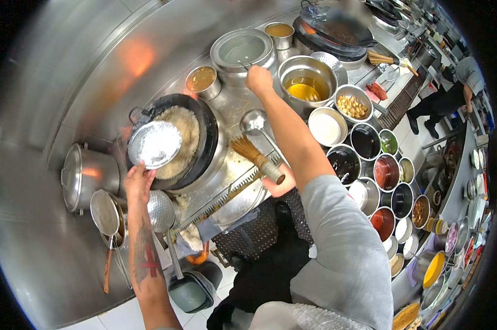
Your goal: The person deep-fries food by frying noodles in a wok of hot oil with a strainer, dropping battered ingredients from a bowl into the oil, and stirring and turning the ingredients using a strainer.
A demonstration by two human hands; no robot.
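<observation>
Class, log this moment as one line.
left hand: holds round metal dish over wok | right hand: closed by rim of big pot, held item unclear | wok: pale, frothy contents

From my remote station I saw 1 short grey sleeve (339, 220), softly creased, on the right arm (290, 132). Black cloth (265, 280) covered the legs. Dark tattooing (143, 242) and 1 red cross (150, 261) marked the left forearm (152, 297); the left hand (139, 180) and right hand (259, 81) were bare.

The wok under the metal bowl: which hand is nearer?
Left: left hand holds the metal bowl over the wok; right hand is farther, beside a steel pot.
</observation>
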